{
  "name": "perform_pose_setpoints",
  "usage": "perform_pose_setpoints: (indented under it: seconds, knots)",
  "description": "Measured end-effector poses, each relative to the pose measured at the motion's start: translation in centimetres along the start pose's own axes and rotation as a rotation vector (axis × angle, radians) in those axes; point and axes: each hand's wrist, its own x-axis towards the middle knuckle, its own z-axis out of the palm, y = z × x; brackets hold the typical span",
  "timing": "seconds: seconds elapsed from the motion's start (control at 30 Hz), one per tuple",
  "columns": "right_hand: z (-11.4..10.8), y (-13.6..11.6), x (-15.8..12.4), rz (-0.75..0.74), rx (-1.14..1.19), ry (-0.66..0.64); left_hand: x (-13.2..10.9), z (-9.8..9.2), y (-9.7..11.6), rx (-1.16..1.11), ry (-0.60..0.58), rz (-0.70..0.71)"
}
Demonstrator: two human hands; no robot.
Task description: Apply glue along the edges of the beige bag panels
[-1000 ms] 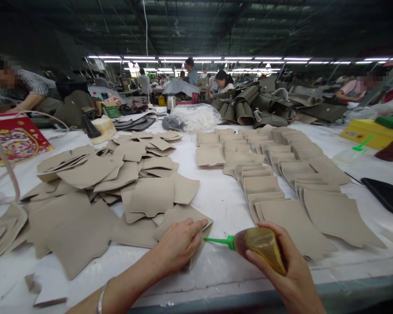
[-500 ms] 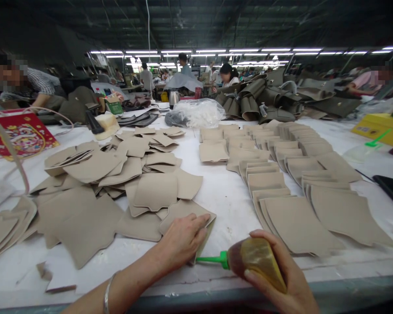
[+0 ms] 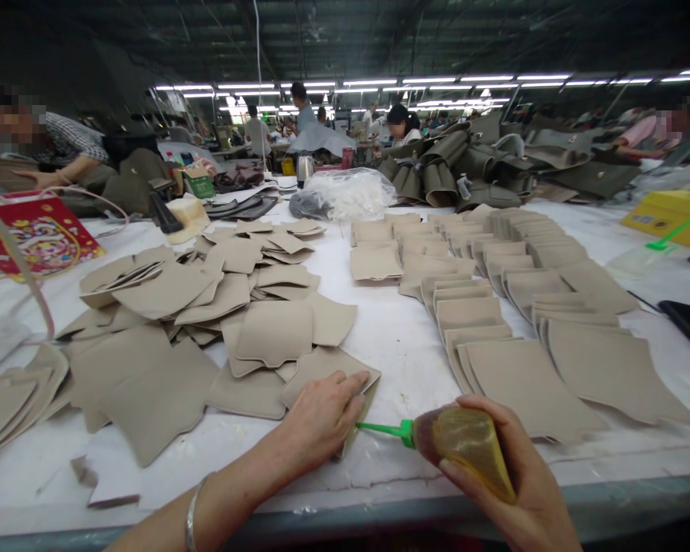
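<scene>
My left hand (image 3: 325,414) lies on a beige leather piece (image 3: 322,364) near the table's front, index finger stretched along its right corner. The thumb is hidden. A narrow yellowish strip along the piece's right edge shows beside the fingers. My right hand (image 3: 511,460) is wrapped round a glue bottle (image 3: 465,445) of amber liquid, tilted on its side. Its thin green nozzle (image 3: 385,428) points left, and the tip meets the strip just beside my left fingers.
Loose beige pieces (image 3: 166,287) are heaped on the left. Overlapping rows of similar pieces (image 3: 529,376) stand to the right. Further back are a plastic bag (image 3: 350,192), dark leather bag parts (image 3: 437,176), a red paper bag (image 3: 40,234) and a yellow box (image 3: 670,218). Co-workers sit beyond.
My right hand and the bottle have moved slightly right and up, drawing the nozzle tip along the piece's edge away from me. My left hand has stayed almost in place.
</scene>
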Motion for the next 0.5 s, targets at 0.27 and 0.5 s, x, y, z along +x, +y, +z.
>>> perform_pose_setpoints:
  seconds: [0.27,0.5]
  knots:
    - [0.9,-1.6,-0.2,0.150,0.115,0.038,-0.1,0.1,0.2,0.020,-0.004,-0.024]
    - [1.6,-1.6,-1.1,0.167,0.177,0.017,-0.1,0.3,0.2,0.005,0.015,-0.035]
